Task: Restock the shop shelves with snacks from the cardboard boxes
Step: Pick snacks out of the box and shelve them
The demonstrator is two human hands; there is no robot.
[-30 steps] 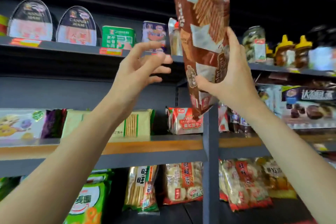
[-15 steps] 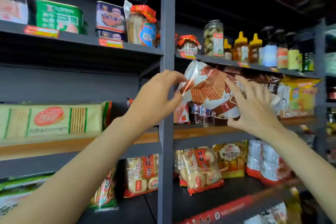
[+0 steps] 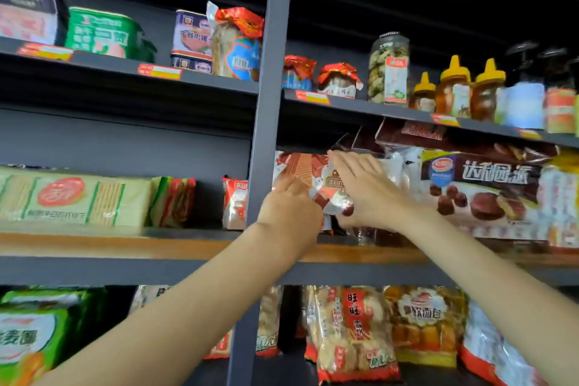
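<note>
Both hands are on the brown wafer bag (image 3: 316, 180), on the middle shelf (image 3: 194, 247) just right of the upright post (image 3: 266, 135). Left hand (image 3: 289, 213) grips its lower left edge, right hand (image 3: 366, 191) lies flat over the front, fingers straight. The bag lies straight ahead, long axis leaning back, so it probably needs a push inward. The chocolate pie box (image 3: 482, 194) beside it reads 达利园, and the rice cracker bag (image 3: 354, 332) below 旺旺.
</note>
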